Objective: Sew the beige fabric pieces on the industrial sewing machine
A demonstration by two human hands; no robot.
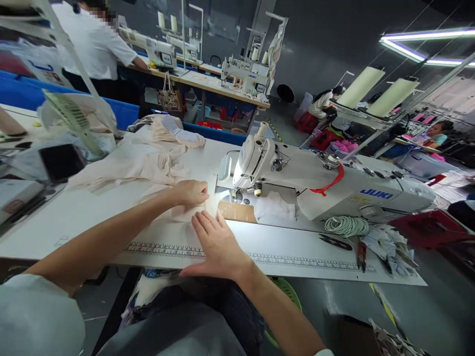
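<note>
A piece of pale beige fabric (181,213) lies on the white sewing table (104,227), left of the needle area. My left hand (191,193) is closed at the fabric's far side, its fingers curled together on the cloth. Nearer to me, my right hand (220,244) rests flat with fingers stretched out, fingertips at the fabric's near edge. Just right of both hands stands the JUKI sewing machine (274,168), its lamp lighting the presser foot (236,195). A tan card-like piece (237,211) and a white cloth scrap (275,207) lie beside the foot.
Beige fabric pieces (129,168) spread leftward, near a green fan (72,118) and a dark-screened phone (62,162). Right of me are a coiled green cord (347,226), black snips (336,242), red-handled snips (361,256) and scraps (389,247). Other people sit or stand at machines beyond.
</note>
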